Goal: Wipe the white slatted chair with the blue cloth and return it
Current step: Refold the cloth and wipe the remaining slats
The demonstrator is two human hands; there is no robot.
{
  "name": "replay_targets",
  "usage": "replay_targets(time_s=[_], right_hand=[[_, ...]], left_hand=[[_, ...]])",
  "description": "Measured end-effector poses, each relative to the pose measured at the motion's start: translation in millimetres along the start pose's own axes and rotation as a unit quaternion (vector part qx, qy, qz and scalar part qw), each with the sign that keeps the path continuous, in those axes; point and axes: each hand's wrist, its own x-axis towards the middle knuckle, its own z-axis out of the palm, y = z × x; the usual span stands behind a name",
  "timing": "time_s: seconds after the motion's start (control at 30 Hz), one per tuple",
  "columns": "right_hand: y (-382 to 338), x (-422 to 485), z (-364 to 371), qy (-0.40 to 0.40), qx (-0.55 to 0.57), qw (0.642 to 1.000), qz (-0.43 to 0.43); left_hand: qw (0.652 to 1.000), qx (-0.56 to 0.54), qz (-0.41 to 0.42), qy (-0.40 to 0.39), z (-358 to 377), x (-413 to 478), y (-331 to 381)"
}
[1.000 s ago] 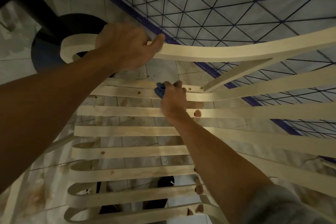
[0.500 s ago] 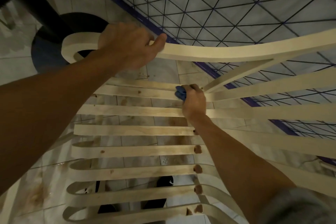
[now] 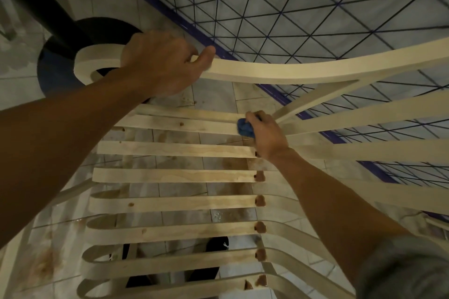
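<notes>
Left grip [image 3: 160, 65], right grip [image 3: 267, 136]: bare. Both forearms bare. Right arm: grey sleeve [image 3: 401, 272], soft fabric, ends near elbow, blurred at frame corner. Feet: black shoes [image 3: 213, 247], small white mark on one.

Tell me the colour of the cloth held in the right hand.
Blue; the cloth shows best in the head view.

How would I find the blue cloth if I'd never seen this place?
Find the white slatted chair filling the middle. Follow its seat slats up to the farthest ones, where the right hand rests. The blue cloth is the bunched wad poking from that hand, the only blue thing among pale wood.
</notes>
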Motion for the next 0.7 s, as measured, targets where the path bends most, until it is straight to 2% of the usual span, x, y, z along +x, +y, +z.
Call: replay_targets(time_s=[0.07, 0.13, 0.23, 0.5, 0.7], right_hand=[[14, -1, -5, -0.025, -0.060, 0.998, 0.003], [16, 1, -6, -0.047, -0.059, 0.997, 0.009], [7, 7, 0, -0.041, -0.009, 0.999, 0.004], [-92, 26, 26, 0.041, 0.082, 0.990, -0.112], [-55, 9, 19, 0.041, 0.124, 0.984, -0.117]], left_hand=[[1.000, 0.003, -0.001, -0.007, 0, 1, 0], [1.000, 0.011, -0.003, -0.015, 0, 1, 2], [0.999, 0.026, 0.001, -0.021, 0, 2, 3], [0.999, 0.046, 0.010, -0.016, -1, 1, 3], [1.000, 0.016, 0.010, 0.009, 2, 0, -1]])
